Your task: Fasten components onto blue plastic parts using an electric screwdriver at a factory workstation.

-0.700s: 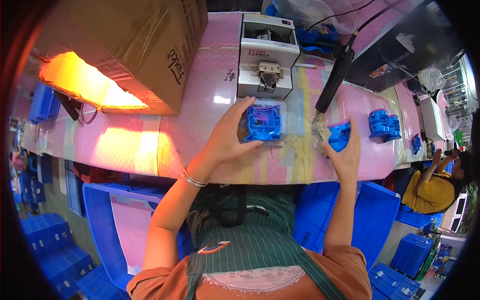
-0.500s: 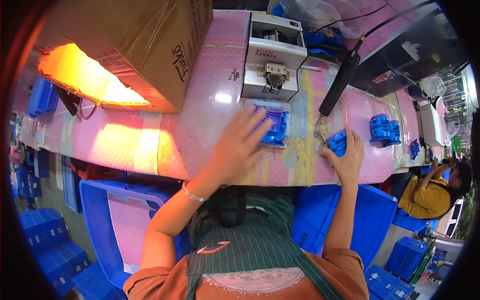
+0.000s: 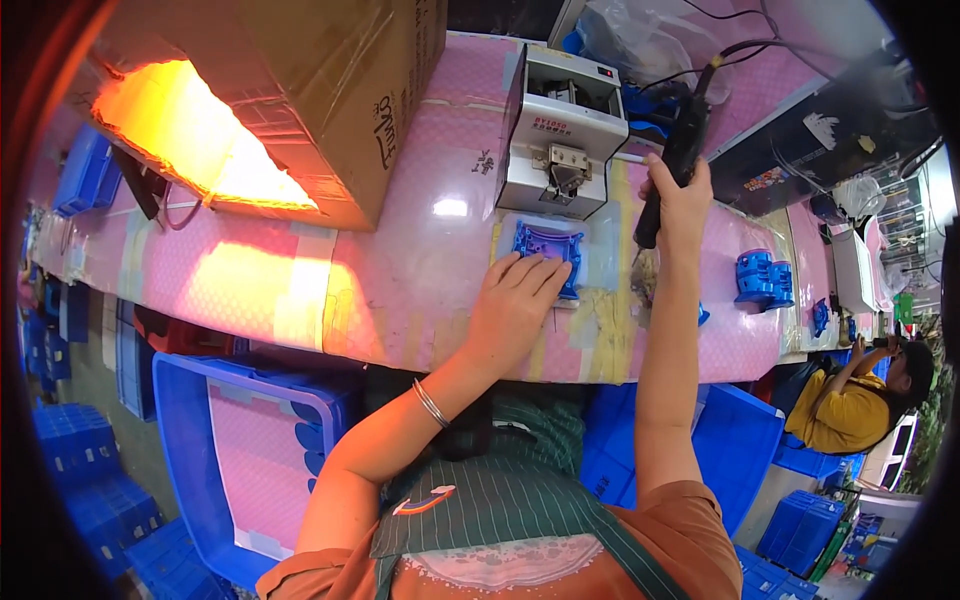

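1. Change: the right hand (image 3: 680,200) has left the curved blue part (image 3: 703,315) and gone up to the black driver (image 3: 684,135); the curved blue part lies on the bench (image 3: 400,285), mostly hidden by the right forearm; the left hand (image 3: 515,308), blurred above the blue housing (image 3: 550,243) a moment ago, has settled on its near side.
2. Meaning (judged): the work has gone from handling parts to bringing tool and housing together; the driver's tip is right of the housing, apart from it.
3. Fingers: right, wrapped around the driver; left, close together over the housing's near edge; thumb hidden, so cannot tell whether they grip or only press.
4. Housing: on the pale tray (image 3: 599,240), just near of the grey machine (image 3: 555,185); hollow side up.
5. Count: one driver; one machine; one housing under the left hand; one curved part by the forearm; two upright blue parts (image 3: 764,280) side by side, farther right; one small blue piece (image 3: 820,318) beyond them; one cardboard box (image 3: 345,110), left; two open blue bins (image 3: 168,450) below the near edge.
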